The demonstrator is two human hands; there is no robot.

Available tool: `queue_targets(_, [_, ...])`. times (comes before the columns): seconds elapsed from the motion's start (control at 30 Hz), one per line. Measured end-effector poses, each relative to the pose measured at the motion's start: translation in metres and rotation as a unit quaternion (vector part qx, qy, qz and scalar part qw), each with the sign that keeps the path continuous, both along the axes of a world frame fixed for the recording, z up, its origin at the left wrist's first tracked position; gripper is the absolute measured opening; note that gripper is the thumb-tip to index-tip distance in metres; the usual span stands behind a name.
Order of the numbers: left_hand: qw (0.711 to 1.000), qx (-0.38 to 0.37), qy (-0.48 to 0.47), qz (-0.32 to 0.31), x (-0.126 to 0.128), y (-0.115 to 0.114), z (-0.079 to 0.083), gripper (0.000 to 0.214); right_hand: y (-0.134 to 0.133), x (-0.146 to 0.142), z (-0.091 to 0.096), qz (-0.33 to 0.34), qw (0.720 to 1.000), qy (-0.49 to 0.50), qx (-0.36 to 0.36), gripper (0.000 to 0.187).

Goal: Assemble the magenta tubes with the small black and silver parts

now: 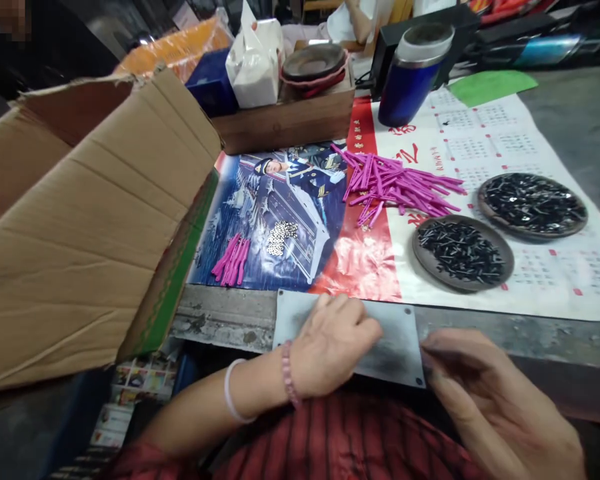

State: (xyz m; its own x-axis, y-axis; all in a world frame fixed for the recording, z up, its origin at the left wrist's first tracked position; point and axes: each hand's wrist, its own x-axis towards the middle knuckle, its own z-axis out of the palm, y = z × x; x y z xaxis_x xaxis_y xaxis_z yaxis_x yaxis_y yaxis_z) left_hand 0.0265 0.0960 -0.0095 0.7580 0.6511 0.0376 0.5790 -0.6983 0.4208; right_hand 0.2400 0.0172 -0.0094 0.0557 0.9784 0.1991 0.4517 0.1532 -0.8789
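My left hand [330, 347] rests on a grey metal plate [395, 333] fixed to the table's near edge, its fingers curled under so I cannot see what they hold. My right hand [495, 407] lies low at the right with fingers pressed together near the plate's corner; it is blurred. A big heap of pink sticks [395, 183] lies ahead on a calendar sheet [505, 147]. A small bundle of pink sticks [231, 260] and a cluster of small silver pieces [281, 238] lie on a poster [260, 213].
Two round dishes hold dark small parts: one near [463, 252], one farther right [533, 205]. An open cardboard box [80, 220] fills the left. A blue mug [414, 73] and a wooden tray [290, 120] with a white bag stand at the back.
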Motion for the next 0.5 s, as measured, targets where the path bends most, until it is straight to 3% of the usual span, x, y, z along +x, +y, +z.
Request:
queue_targets(0.1, [0.998,-0.049,-0.044,0.004,-0.012,-0.001,0.007,0.029,0.000,0.005,0.003,0.023,0.999,-0.026,0.022,0.012])
queue_targets(0.2, [0.988,-0.064,-0.053,0.130,-0.050,-0.006,0.011,0.031,0.004,0.010,0.002,0.051,0.998,-0.032,0.006,0.008])
queue_targets(0.27, [0.985,-0.042,-0.035,0.164,-0.061,-0.010,0.010,0.030,0.010,0.004,0.000,0.083,0.996,-0.015,-0.001,0.009])
queue_targets(0.4, [0.990,-0.005,-0.034,0.139,-0.033,-0.017,0.002,0.029,0.023,-0.022,-0.002,0.162,0.987,0.017,0.014,0.009])
queue_targets(0.5, [0.967,-0.079,-0.173,0.168,-0.011,-0.021,-0.002,0.028,0.029,-0.038,-0.001,0.167,0.986,0.002,0.017,0.009])
